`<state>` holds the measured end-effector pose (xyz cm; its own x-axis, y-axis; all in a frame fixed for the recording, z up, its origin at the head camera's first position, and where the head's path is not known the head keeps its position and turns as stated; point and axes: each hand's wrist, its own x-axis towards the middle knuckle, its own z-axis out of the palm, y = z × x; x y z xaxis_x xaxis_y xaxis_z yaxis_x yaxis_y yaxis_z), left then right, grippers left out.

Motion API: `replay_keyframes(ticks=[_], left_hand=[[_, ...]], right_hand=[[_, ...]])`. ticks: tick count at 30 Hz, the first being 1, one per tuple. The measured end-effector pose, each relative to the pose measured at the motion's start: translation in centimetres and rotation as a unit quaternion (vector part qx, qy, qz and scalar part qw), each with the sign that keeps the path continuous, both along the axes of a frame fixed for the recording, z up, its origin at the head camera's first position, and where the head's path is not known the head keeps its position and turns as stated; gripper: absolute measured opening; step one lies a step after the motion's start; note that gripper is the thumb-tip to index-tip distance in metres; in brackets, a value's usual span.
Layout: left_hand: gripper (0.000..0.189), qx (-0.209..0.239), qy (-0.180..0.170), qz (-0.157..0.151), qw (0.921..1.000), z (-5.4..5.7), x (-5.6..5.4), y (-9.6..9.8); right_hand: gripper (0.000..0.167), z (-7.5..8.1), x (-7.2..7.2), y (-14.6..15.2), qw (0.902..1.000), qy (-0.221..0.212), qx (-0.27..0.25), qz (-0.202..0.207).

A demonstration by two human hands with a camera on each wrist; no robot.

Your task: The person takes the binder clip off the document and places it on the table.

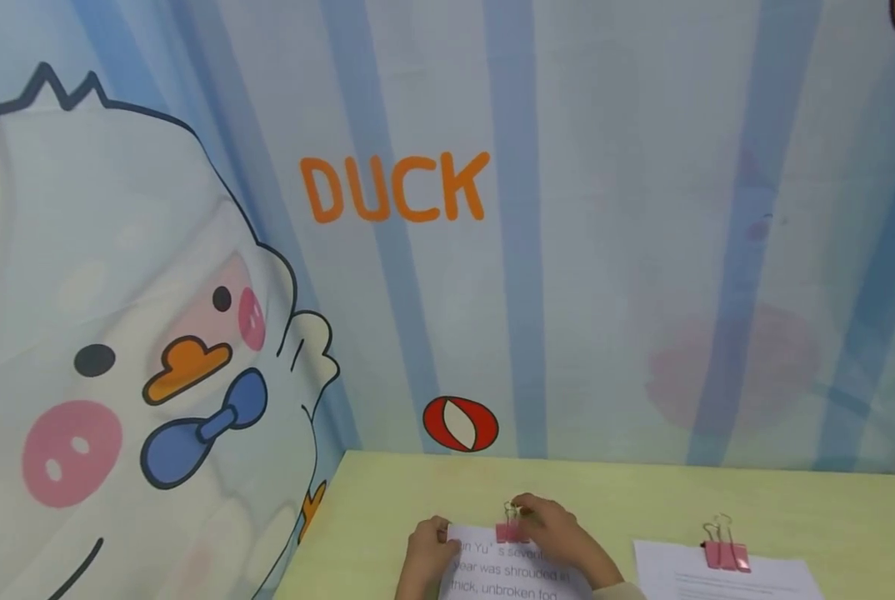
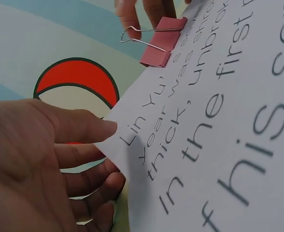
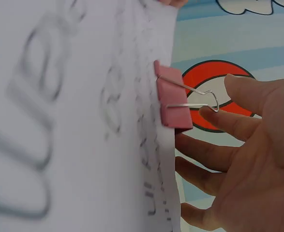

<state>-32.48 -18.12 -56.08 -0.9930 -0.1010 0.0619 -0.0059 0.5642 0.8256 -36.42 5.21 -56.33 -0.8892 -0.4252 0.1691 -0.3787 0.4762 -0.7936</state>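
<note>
A printed white paper sheet point(image 1: 503, 575) stands tilted, its large text facing me. On its top edge sits a pink binder clip point(image 1: 512, 532) with silver wire handles point(image 3: 187, 96). My left hand point(image 1: 425, 554) pinches the sheet's upper left corner; in the left wrist view the thumb lies on the printed face and the fingers go behind. At the clip, my right hand point(image 1: 556, 529) has its fingers loosely spread. The right wrist view shows the thumb apart from the wire handle, the index fingertip beside it, and the other fingertips at the sheet's edge, partly hidden behind it.
To the right, a second set of printed paper point(image 1: 725, 579) lies on the pale yellow table point(image 1: 612, 492), with another pink binder clip point(image 1: 727, 556) on its top edge. A blue striped curtain point(image 1: 605, 250) with cartoon prints hangs behind the table.
</note>
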Motion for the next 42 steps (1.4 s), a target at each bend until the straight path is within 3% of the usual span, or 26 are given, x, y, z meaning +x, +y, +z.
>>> replay_keyframes(ticks=[6, 12, 15, 19, 22, 27, 36, 42], left_hand=[[0.028, -0.035, 0.028, 0.05, 0.9978, 0.1, -0.2, 0.6], [0.028, -0.045, 0.034, 0.071, 0.9959, 0.0, -0.5, 0.9], [0.023, -0.026, 0.039, 0.047, 0.9978, -0.4, -0.6, 0.7], [0.017, -0.003, 0.034, -0.013, 0.9993, -0.4, -0.7, -0.4], [0.021, 0.021, 0.006, -0.051, 0.9984, -0.2, -0.7, -1.3], [0.044, 0.057, -0.04, -0.092, 0.9933, -0.2, -0.8, -2.3], [0.054, 0.088, -0.061, -0.108, 0.9884, -0.6, -0.6, -3.0], [0.058, 0.084, -0.047, -0.128, 0.987, -0.4, -0.5, -3.1]], right_hand=[[0.021, 0.3, -0.3, -0.2, 0.9969, 0.014, -0.054, 0.057], [0.015, 0.5, -0.4, -0.6, 0.9958, -0.022, -0.084, 0.028], [0.013, 0.6, -0.2, -0.6, 0.9935, -0.035, -0.106, 0.022], [0.007, 0.8, -0.1, -0.7, 0.9922, -0.029, -0.12, 0.017], [0.004, 0.9, -0.2, -0.8, 0.9932, -0.019, -0.114, 0.001], [0.01, 1.1, -0.2, -1.2, 0.9917, -0.029, -0.125, -0.015], [0.033, 1.3, -0.1, -1.5, 0.9896, -0.049, -0.134, -0.021], [0.034, 1.1, -0.3, -1.3, 0.9905, -0.051, -0.125, -0.028]])
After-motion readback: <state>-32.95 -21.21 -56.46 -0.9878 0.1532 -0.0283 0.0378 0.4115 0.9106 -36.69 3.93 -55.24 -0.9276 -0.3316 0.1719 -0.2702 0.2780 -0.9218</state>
